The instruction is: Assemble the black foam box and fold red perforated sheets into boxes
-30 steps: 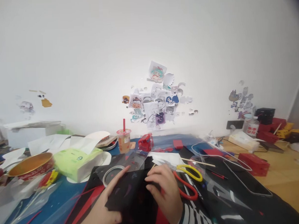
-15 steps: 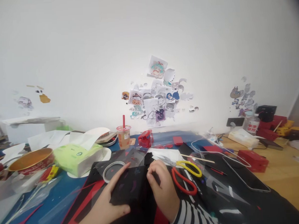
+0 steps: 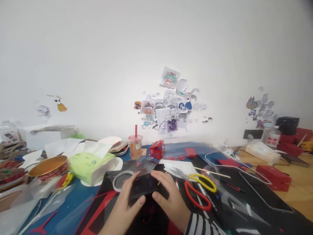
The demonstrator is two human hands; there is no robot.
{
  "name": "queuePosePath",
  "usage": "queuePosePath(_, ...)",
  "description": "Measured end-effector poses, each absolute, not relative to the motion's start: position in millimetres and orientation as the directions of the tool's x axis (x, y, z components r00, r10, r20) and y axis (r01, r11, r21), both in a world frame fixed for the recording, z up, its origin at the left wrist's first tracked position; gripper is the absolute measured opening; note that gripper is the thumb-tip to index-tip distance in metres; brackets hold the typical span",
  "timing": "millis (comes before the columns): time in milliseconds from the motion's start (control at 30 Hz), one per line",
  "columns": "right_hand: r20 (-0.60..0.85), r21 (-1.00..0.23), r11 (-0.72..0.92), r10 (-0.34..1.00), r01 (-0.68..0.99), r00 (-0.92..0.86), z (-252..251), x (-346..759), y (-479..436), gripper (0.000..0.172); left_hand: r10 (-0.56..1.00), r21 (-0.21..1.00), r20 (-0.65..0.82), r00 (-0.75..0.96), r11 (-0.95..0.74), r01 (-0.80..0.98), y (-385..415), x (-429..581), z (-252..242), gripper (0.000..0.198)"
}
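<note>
Since the earlier frames the hands are drawing together. The left hand (image 3: 127,204), which was lying flat with its forefinger stretched toward the ring (image 3: 121,179), is now curling round the left side of the black sheet (image 3: 145,186). The right hand (image 3: 171,199) is closing in on the sheet's right side, so the two thumbs are nearly meeting. The view is also swinging, bringing a jar (image 3: 8,134) into sight at the far left and pushing the stickers (image 3: 169,110) rightward on the white wall. The table (image 3: 72,206) is lying under blue and black covers and is crowded. A gold tin (image 3: 49,165) and a green tissue pack (image 3: 91,166) are sitting at the left. A cup (image 3: 135,147) with a red straw and a red box (image 3: 157,150) are standing near the wall. Yellow scissors (image 3: 203,182) and red scissors (image 3: 196,198) are lying just right of the hands, with a stick (image 3: 212,172) and a white cable (image 3: 224,159) beyond them. At the far right, bare wood is carrying more red boxes (image 3: 273,173) and a bottle (image 3: 272,138). The sheet is sitting at the front middle of the table, between the ring and the scissors; whether it is lifted clear of the cover I cannot tell. Both hands are gripping it, fingers bent over its far edge and thumbs pressing the near edge. The right wrist is showing a striped sleeve (image 3: 201,227), and the left forearm is coming in bare from the bottom edge.
</note>
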State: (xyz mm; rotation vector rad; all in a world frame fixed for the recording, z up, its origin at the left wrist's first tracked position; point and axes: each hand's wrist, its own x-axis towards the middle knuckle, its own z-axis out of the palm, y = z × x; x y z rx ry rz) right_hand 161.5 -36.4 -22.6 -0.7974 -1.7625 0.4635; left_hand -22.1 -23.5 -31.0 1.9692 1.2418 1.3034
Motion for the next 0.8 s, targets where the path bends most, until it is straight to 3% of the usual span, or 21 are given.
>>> queuePosePath(100,0.703,-0.588,0.723,0.678,0.362,-0.215,-21.4,163.1,-36.1,0.026,0.845,0.682,0.493,0.208,-0.524,0.51,-31.5,-23.3,-29.3,0.052)
queuePosePath(300,0.772,-0.521,0.787,0.599,0.33,-0.21,-24.2,160.1,-32.0,0.022,0.835,0.621,0.494,0.243,-0.534,0.574,-31.3,-24.8,-31.7,0.043)
queuePosePath(533,0.783,-0.511,0.793,0.589,0.333,-0.2,-22.7,157.1,-36.1,0.026,0.84,0.599,0.49,0.235,-0.52,0.61,-32.5,-26.2,-29.4,0.043)
queuePosePath(800,0.81,-0.413,0.826,0.525,0.383,-0.259,-20.2,158.8,-37.1,0.03,0.835,0.559,0.503,0.223,-0.511,0.653,-33.5,-23.1,-23.4,0.039)
